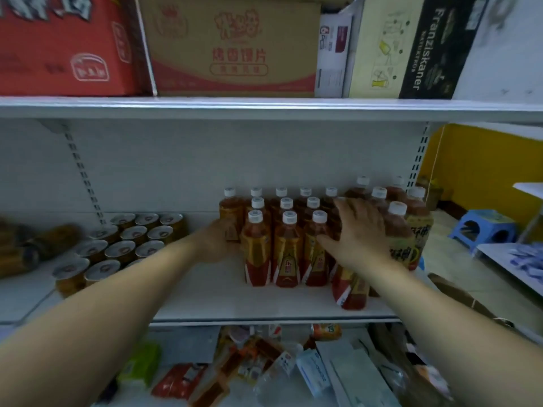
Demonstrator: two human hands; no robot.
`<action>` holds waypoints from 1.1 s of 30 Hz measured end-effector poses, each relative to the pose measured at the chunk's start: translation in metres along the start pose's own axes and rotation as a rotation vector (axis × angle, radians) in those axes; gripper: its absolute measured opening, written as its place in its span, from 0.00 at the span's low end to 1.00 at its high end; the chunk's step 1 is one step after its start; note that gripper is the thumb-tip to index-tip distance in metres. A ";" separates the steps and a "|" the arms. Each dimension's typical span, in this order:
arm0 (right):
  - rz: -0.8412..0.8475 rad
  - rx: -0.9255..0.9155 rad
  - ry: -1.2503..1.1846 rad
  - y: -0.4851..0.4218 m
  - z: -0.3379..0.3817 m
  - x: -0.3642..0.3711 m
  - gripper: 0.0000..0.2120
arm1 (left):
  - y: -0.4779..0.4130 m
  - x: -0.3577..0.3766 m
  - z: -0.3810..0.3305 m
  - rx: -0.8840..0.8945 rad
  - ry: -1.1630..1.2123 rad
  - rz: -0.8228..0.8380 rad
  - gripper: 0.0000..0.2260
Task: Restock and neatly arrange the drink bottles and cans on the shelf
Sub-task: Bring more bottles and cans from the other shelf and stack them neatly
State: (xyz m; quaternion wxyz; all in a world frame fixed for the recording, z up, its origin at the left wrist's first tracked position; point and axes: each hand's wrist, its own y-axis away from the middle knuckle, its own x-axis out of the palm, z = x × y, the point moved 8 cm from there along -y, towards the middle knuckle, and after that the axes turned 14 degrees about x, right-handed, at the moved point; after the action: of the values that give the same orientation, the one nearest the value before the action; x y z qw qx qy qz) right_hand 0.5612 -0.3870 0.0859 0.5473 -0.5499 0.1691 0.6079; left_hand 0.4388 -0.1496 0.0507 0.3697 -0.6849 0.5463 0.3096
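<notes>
The tea bottles (282, 230) stand upright in tight rows on the right half of the white shelf (223, 295), white caps up, with a taller group of bottles (408, 230) just beside them at the right end. One bottle (351, 289) stands forward of the block, near the shelf's front edge and out of line. The left hand (217, 239) rests against the left flank of the block, touching the rear-left bottle; whether its fingers are curled or flat cannot be told. The right hand (358, 230) is spread, palm down, pressed on the block's right side beside the forward bottle. Judged step: squaring up the rows, not adding stock. The next move likely calls for pushing the forward bottle back into line without tipping its neighbours. The cans (123, 245) sit in rows well apart to the left. Cardboard boxes (232, 45) occupy the shelf above; loose packets (264, 362) lie below.
</notes>
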 end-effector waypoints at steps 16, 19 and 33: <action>0.605 -0.303 -0.034 0.064 0.420 0.140 0.37 | 0.286 -0.193 0.200 -0.381 -0.327 -0.068 0.31; 0.652 -0.358 -0.086 0.091 0.500 0.159 0.37 | 0.346 -0.229 0.240 -0.451 -0.310 -0.101 0.30; 0.677 -0.602 -0.102 0.099 0.755 0.250 0.31 | 0.450 -0.351 0.428 -0.755 -0.287 -0.211 0.31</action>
State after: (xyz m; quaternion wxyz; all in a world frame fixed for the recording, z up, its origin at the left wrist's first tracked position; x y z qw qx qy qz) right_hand 0.1625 0.3083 0.0885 0.1410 -0.5676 0.1281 0.8010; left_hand -0.0839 0.3360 0.0363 0.1945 -0.7746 0.2642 0.5407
